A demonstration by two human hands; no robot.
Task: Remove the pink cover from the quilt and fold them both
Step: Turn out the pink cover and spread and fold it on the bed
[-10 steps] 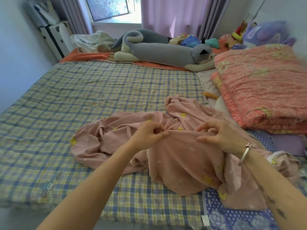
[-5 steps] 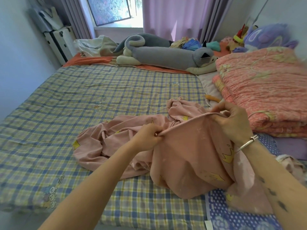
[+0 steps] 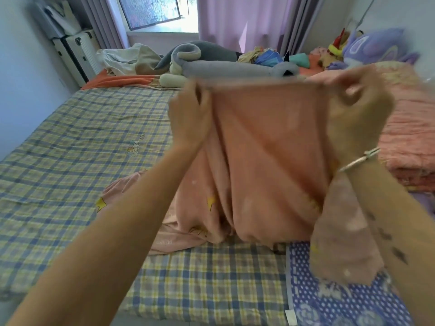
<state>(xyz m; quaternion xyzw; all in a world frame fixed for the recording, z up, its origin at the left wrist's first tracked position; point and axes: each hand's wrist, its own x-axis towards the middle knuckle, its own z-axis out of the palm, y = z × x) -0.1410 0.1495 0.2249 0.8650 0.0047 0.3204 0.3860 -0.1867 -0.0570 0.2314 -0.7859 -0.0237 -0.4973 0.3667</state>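
The left grip (image 3: 188, 118) and the right grip (image 3: 357, 114) each pinch the top hem of the pink cover (image 3: 270, 161) with fingers curled over the cloth. They hold that edge raised and stretched level between them, the left at 9 o'clock of the taut span and the right at 3 o'clock. Held so, the cloth hangs as a flat panel in front of the person, which looks meant to find a straight edge and let creases drop out before folding. Its lower part lies bunched on the bed (image 3: 82, 149), trailing toward 7 o'clock over the plaid sheet. A loose flap drapes over the right forearm below the bracelet (image 3: 357, 158). The cover looks empty, so I judge the removal done: the quilt (image 3: 412, 142), salmon with a pale pattern, lies folded in a stack at 3 o'clock, though whether it touches the panel cannot be told. A long grey plush (image 3: 223, 67) lies across the bed at 12 o'clock. Both hands are blurred, so exact finger placement is unclear.
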